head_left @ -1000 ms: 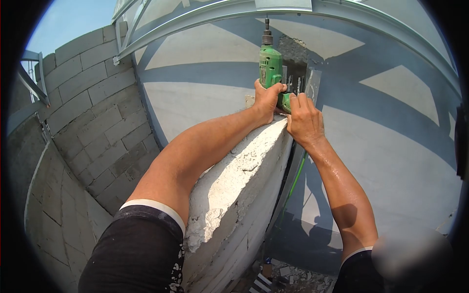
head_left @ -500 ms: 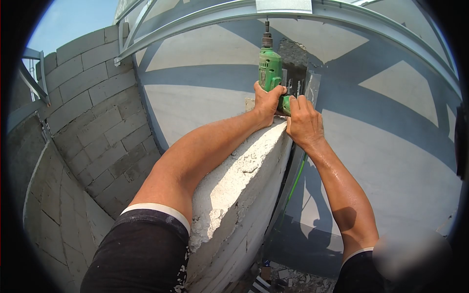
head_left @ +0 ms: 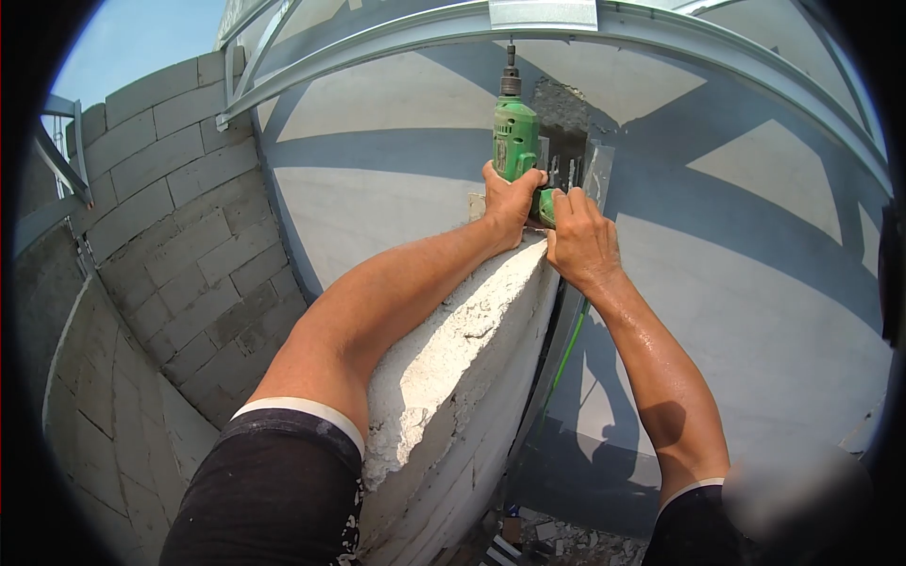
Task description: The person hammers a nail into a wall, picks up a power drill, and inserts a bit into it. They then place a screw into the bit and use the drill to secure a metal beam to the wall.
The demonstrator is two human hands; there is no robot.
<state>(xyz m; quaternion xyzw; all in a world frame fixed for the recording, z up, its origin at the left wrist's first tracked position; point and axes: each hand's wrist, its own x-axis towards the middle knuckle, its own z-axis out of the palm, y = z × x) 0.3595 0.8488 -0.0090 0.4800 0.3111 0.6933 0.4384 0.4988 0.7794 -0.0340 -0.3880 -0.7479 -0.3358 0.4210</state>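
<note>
A green power drill (head_left: 515, 132) stands upright, its chuck and bit pointing up at the underside of a silver metal truss beam (head_left: 396, 68). My left hand (head_left: 510, 203) is wrapped around the drill's handle, just under its motor housing. Closed around the drill's lower green end, my right hand (head_left: 583, 243) has its fingertips curled and its knuckles up. Both hands are over the far end of a rough, broken-topped wall (head_left: 453, 344), and my left forearm runs along above it. The bit's tip overlaps the beam's lower edge in this view.
A flat bright metal piece (head_left: 543, 14) sits on the beam above the drill. Behind is a smooth grey wall (head_left: 368, 193) with a rough recess (head_left: 562, 108). Grey block walls (head_left: 193, 226) stand left. Rubble (head_left: 566, 536) lies far below, beside a green line (head_left: 569, 349).
The whole view has shifted very slightly, so things appear a few pixels further left. Both hands keep the same hold on the drill, which stays upright under the beam.
</note>
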